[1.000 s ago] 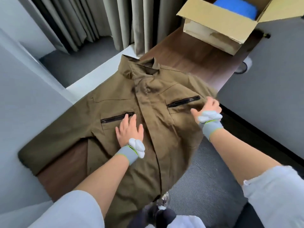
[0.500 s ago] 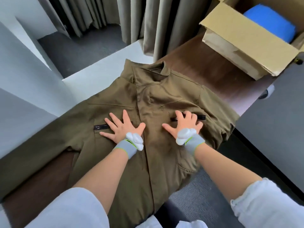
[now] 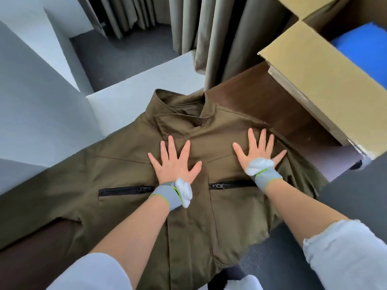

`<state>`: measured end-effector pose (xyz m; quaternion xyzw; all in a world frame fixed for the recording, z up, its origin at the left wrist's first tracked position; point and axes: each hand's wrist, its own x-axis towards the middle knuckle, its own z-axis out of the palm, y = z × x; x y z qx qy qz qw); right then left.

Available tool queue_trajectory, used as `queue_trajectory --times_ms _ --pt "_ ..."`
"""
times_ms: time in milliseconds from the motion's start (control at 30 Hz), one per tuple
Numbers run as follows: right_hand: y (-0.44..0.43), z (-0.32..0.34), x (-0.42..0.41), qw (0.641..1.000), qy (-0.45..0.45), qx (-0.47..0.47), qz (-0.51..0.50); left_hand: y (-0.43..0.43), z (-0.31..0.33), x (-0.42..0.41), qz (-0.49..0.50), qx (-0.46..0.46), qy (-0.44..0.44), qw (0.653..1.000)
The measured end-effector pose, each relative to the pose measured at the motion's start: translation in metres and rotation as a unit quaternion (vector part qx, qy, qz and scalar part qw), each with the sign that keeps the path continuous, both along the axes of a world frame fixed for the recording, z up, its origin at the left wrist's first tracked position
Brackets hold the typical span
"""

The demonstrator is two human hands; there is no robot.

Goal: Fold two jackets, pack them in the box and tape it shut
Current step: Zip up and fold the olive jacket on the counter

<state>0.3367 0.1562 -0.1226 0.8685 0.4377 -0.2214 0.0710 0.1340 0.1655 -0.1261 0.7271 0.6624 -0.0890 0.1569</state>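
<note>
Both hands have slid up from the pocket zips to the chest, and they're pressing now! Left hand (image 3: 173,164) and right hand (image 3: 258,152) lie flat, fingers splayed wide, gripping nothing, on the olive-brown cotton jacket (image 3: 125,174), which lies front-up across the dark brown wooden table (image 3: 261,97), collar pointing away.

Trouble spot: the hem spills over the near table edge and the right side droops off the right edge. A hard smoothing stroke towards the body could, I reckon, drag the whole garment off towards the floor. That bunched cloth on the right could also get folded in crooked.

Room to work? The long left sleeve (image 3: 41,201) stretches out flat, with the grey-white partition (image 3: 129,97) just beside it. Bare wood shows between the collar and the open brown cardboard box (image 3: 314,80), which sits near the right shoulder and holds a blue soft bundle (image 3: 364,51), likely the first jacket. Folds should go inwards.
</note>
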Motion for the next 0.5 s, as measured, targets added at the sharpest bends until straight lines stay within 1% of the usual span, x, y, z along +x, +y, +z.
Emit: queue_trajectory --times_ms 33,67,133,167,233,300,367,433,467,500 --pt "0.004 -0.001 0.009 1.0 -0.016 0.015 0.009 0.007 0.004 0.008 0.01 0.042 -0.027 0.999" --pt "0.007 -0.001 0.012 0.999 -0.024 0.042 0.012 0.015 0.008 0.015 0.014 0.104 -0.053 0.993" --pt "0.016 0.0 0.006 0.989 -0.03 0.138 0.033 0.038 0.015 0.03 0.003 0.191 -0.089 0.978" --pt "0.024 0.003 0.001 0.982 -0.022 0.178 0.059 0.05 0.021 0.039 0.002 0.196 -0.098 0.976" --pt "0.045 0.011 -0.012 0.972 0.015 0.211 0.101 0.075 0.032 0.05 0.026 0.177 -0.111 0.978" --pt "0.07 0.026 -0.019 0.973 0.122 0.182 0.075 0.096 0.039 0.056 0.084 0.176 -0.12 0.973" --pt "0.102 0.035 -0.02 0.963 0.236 0.125 0.023 0.117 0.041 0.057 0.136 0.177 -0.113 0.968" --pt "0.128 0.04 -0.022 0.951 0.296 0.072 -0.053 0.135 0.045 0.05 0.171 0.157 -0.097 0.968" --pt "0.137 0.038 -0.024 0.935 0.33 0.067 -0.109 0.143 0.05 0.045 0.188 0.145 -0.087 0.967" --pt "0.146 0.039 -0.027 0.906 0.376 0.068 -0.182 0.154 0.052 0.039 0.215 0.128 -0.081 0.965"
